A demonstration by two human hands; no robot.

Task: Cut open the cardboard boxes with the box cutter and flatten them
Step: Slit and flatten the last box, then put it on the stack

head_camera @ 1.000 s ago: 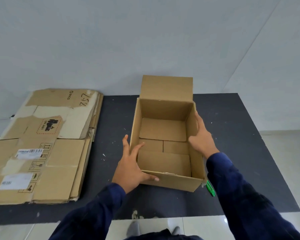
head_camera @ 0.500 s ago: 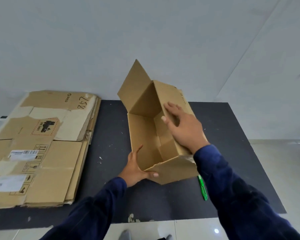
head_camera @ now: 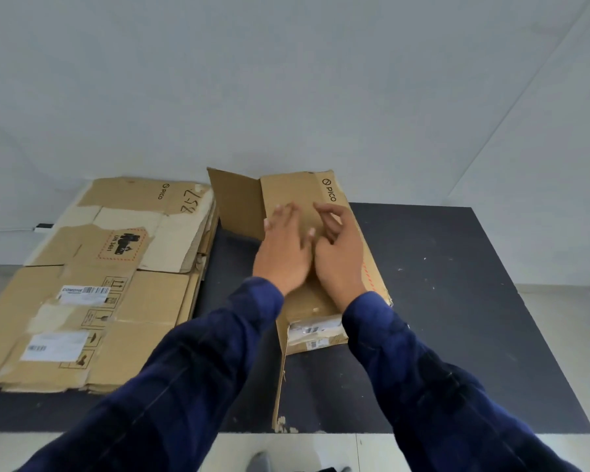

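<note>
Flattened cardboard box [head_camera: 297,192] lying on the dark worktop [head_camera: 457,301], near its middle and just right of a stack of flattened boxes [head_camera: 92,284] that covers the worktop's left end. The left hand [head_camera: 281,253] rests palm-down on the upper panel, its fingers [head_camera: 281,212] straight and close together against the cardboard. The right hand [head_camera: 338,257] lies just beside it, touching at the thumb side, with its fingers [head_camera: 331,216] loosely curled above the panel and holding nothing. One flap [head_camera: 235,202] at the far left corner stands tilted upward. A white shipping label [head_camera: 315,332] shows on the near end of the box, between the two dark blue sleeves [head_camera: 201,369]. A "PICO" mark [head_camera: 329,190] is printed near the far edge.
</note>
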